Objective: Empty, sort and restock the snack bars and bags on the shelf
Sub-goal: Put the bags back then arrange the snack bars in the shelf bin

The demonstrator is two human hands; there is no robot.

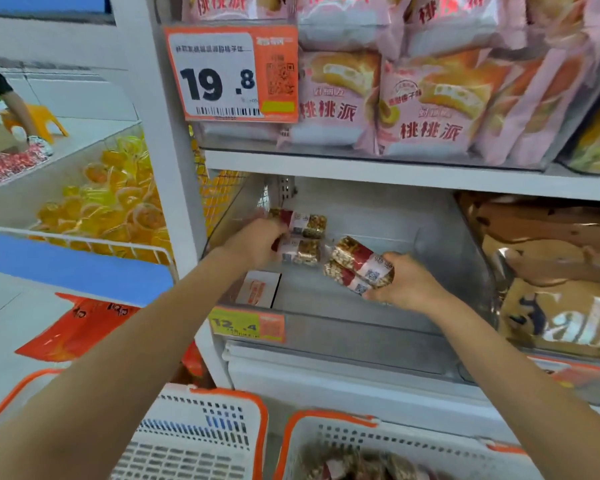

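Note:
Inside the clear shelf bin (440, 237), my left hand (257, 242) grips two nut snack bars (303, 237) with red-and-white labels, stacked one above the other at the bin's back left. My right hand (407, 284) holds two more nut bars (355, 268) of the same kind, tilted, near the bin's middle. The bin floor around them is bare. Below, a white basket with an orange rim (329, 419) holds several more bars (364, 465). A second white basket (222, 396) stands to its left.
Pink cake bags (426, 102) fill the shelf above, behind a 19.8 price tag (231, 72). Brown snack bags (555, 271) sit in the bin to the right. Yellow jelly cups (118, 209) lie in a wire bin on the left. Another person's arm (18, 105) reaches into a far bin.

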